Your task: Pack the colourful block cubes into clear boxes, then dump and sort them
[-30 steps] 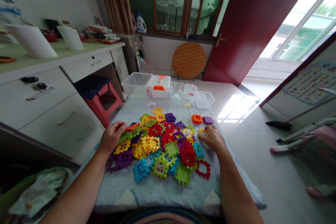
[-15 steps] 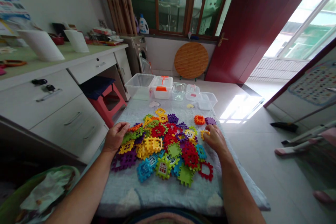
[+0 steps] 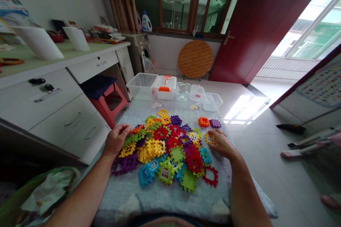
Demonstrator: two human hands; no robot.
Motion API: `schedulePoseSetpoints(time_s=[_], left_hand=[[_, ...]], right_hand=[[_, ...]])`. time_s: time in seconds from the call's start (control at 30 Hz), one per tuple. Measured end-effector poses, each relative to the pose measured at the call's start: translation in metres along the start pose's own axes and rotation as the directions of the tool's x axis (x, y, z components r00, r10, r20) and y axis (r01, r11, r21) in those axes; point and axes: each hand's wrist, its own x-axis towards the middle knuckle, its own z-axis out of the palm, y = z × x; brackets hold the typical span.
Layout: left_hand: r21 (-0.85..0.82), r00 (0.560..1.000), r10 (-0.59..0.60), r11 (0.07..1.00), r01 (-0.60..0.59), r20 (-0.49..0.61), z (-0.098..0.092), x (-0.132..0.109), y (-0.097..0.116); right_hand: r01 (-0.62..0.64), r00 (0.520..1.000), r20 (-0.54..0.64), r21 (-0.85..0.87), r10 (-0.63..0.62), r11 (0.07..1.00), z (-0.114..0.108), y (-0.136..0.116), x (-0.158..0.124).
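Fingers of my right hand (image 3: pixel 223 144) pinch a yellow window tile (image 3: pixel 210 138) right of the frame's middle, maybe to keep it off the tile pile (image 3: pixel 161 133), but my left hand's (image 3: pixel 116 140) grip I can't tell.

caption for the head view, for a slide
Right hand holding a yellow window piece beside a colourful pile of notched pieces.

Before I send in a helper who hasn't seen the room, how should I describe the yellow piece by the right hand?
On the cloth-covered table, find the colourful pile of pieces. Just past its right side is the person's right hand. At its fingertips is the yellow piece, set apart from the pile's other yellow pieces by lying outside it.
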Motion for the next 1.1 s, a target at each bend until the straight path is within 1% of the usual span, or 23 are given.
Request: schedulePoseSetpoints(time_s=[0.13,0.2,0.27,0.33,0.37,0.43,0.47,0.57,0.63,0.7,0.77,0.87,0.93,0.97,1.03,1.1], left_hand=[[0.015,1.0,-0.01,1.0,0.01,-0.002,0.0,0.0,0.0],[0.017,1.0,-0.013,1.0,0.013,0.0,0.0,0.0,0.001],[0.016,1.0,-0.01,1.0,0.01,0.003,0.0,0.0,0.002],[0.018,1.0,-0.007,1.0,0.007,0.002,0.0,0.001,0.003],[0.02,1.0,-0.009,1.0,0.009,0.001,0.001,0.001,0.003],[0.027,1.0,-0.016,1.0,0.016,0.001,0.001,0.001,0.002],[0.028,1.0,-0.019,0.999,0.019,0.002,0.001,0.001,0.001],[0.026,1.0,-0.017,1.0,0.017,0.006,0.002,0.001,0.0],[0.02,1.0,-0.013,1.0,0.013,0.006,0.002,0.0,0.0],[0.015,1.0,-0.014,1.0,0.014,0.008,0.001,0.0,0.0],[0.009,1.0,-0.018,1.0,0.018,0.009,0.002,-0.001,0.001],[0.003,1.0,-0.023,1.0,0.023,0.014,0.002,0.0,0.002],[0.007,0.999,-0.026,1.0,0.026,0.02,0.002,0.0,0.002],[0.012,0.999,-0.027,1.0,0.026,0.02,0.002,0.0,0.002],[0.022,0.999,-0.025,0.999,0.024,0.024,0.002,0.001,0.002],[0.029,0.999,-0.022,0.999,0.021,0.023,0.001,0.001,0.002]], right_hand=[[-0.054,0.998,0.016,-0.039,0.054,0.998,-0.001,0.0,-0.001],[-0.049,0.999,-0.016,-0.014,0.049,0.999,-0.002,0.0,-0.001],[0.0,0.996,-0.089,0.048,0.004,0.999,-0.002,-0.005,-0.001],[0.098,0.985,-0.151,0.123,-0.079,0.988,-0.001,-0.014,-0.001],[0.151,0.979,-0.163,0.151,-0.126,0.977,0.0,-0.021,0.0],[0.232,0.967,-0.146,0.175,-0.207,0.957,0.002,-0.035,0.002],[0.249,0.965,-0.124,0.172,-0.23,0.953,0.004,-0.042,0.002],[0.243,0.97,-0.064,0.136,-0.236,0.96,0.01,-0.056,0.004],[0.236,0.971,-0.056,0.134,-0.231,0.962,0.012,-0.058,0.004],[0.23,0.973,-0.071,0.161,-0.221,0.96,0.012,-0.055,0.004],[0.204,0.977,-0.108,0.211,-0.184,0.956,0.008,-0.047,0.004],[0.117,0.974,-0.219,0.296,-0.052,0.948,-0.002,-0.028,0.003],[0.065,0.957,-0.29,0.325,0.034,0.943,-0.008,-0.015,0.002],[0.048,0.95,-0.308,0.325,0.058,0.945,-0.01,-0.009,0.002],[0.028,0.954,-0.292,0.303,0.065,0.953,-0.011,0.001,0.001],[0.014,0.976,-0.214,0.266,0.044,0.964,-0.009,0.006,-0.001]])
